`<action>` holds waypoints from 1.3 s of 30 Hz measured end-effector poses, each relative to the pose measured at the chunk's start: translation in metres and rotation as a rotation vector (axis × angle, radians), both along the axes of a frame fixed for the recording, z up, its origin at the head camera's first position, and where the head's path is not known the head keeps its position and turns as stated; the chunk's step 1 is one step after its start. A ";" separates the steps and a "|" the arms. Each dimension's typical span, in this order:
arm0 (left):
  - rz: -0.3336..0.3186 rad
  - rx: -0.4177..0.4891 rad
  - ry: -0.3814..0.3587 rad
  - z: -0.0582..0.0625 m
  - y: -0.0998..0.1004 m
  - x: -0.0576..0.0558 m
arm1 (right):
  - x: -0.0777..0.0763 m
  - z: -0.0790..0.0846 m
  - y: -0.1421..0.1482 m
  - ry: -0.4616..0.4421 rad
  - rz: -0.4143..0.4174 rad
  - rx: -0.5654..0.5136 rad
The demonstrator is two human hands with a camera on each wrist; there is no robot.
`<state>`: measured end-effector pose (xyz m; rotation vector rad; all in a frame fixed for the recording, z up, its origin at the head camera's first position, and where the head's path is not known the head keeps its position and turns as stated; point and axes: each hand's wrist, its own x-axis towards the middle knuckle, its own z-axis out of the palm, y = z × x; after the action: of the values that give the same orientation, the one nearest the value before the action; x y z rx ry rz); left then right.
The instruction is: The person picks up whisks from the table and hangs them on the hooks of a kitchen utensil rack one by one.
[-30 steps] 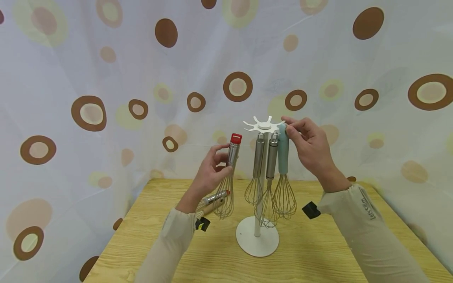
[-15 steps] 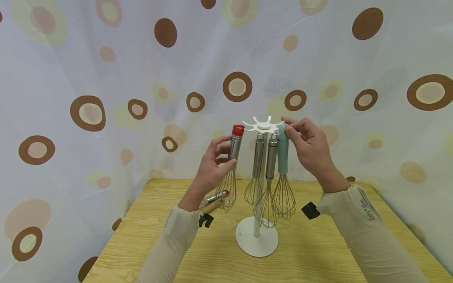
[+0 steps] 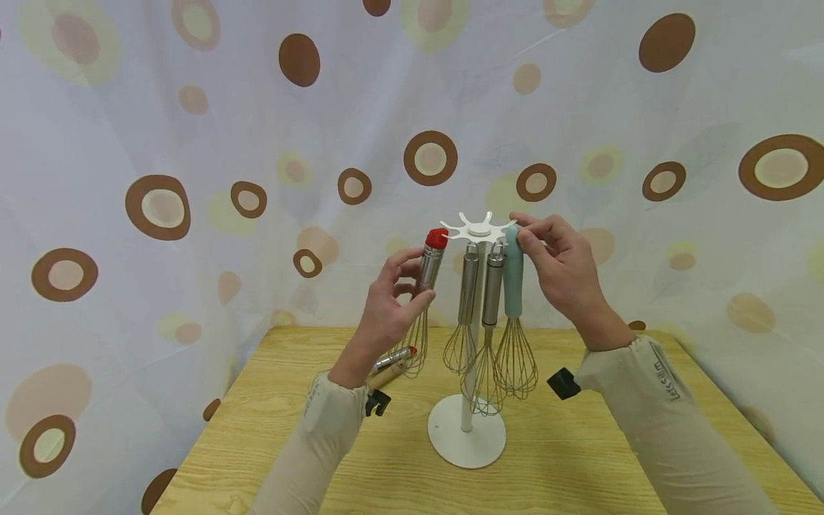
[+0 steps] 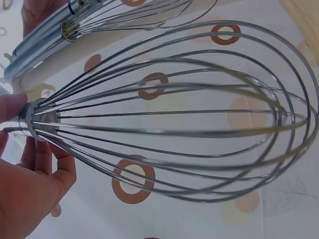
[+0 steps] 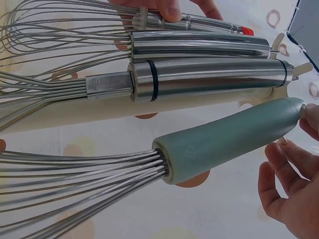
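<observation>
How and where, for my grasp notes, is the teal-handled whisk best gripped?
Probably grip the teal-handled whisk mid-handle, coming from the person's right, below the right hand: its thick handle is upright, a steel-handled whisk hangs close on its left, and the wires are thin.

Looks mostly of bright metal, beside plastic, wood and cloth.
Shows glossy, smooth metal on the plain-handled whisk and the black-ringed whisk; shiny metal with red plastic on the red-tipped whisk. Reads matt and smooth along the handle of the teal whisk, smooth white on the stand, grained wood on the table, matt cloth on the sleeves.
</observation>
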<state>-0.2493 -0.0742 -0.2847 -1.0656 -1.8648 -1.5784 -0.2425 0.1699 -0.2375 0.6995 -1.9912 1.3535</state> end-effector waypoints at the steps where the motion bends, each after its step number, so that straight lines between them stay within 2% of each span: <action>1: 0.002 -0.002 0.014 0.002 0.000 0.003 | 0.000 0.000 0.000 -0.001 -0.002 0.001; 5: 0.011 -0.012 0.045 0.014 0.002 0.017 | 0.000 0.000 0.000 -0.002 -0.008 0.001; 9: 0.055 -0.036 0.089 0.015 0.003 0.019 | 0.000 0.000 0.000 -0.002 -0.008 -0.007; 15: 0.123 -0.071 0.202 0.015 0.008 0.021 | 0.000 0.000 0.000 -0.001 -0.015 -0.005; 19: 0.139 -0.090 0.248 0.014 0.011 0.021 | 0.001 0.001 0.000 -0.002 -0.017 -0.001; 28: 0.110 -0.114 0.240 0.007 0.012 0.021 | 0.000 0.000 -0.001 -0.011 -0.011 0.010; 35: 0.015 -0.110 0.212 0.004 0.015 0.019 | 0.000 0.001 0.000 -0.007 -0.002 0.012; 39: 0.025 -0.107 0.177 0.002 0.017 0.018 | 0.000 0.001 0.001 0.000 0.010 0.024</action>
<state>-0.2309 -0.0576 -0.2826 -1.1823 -1.8515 -1.3372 -0.2426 0.1708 -0.2367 0.7214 -2.0091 1.3376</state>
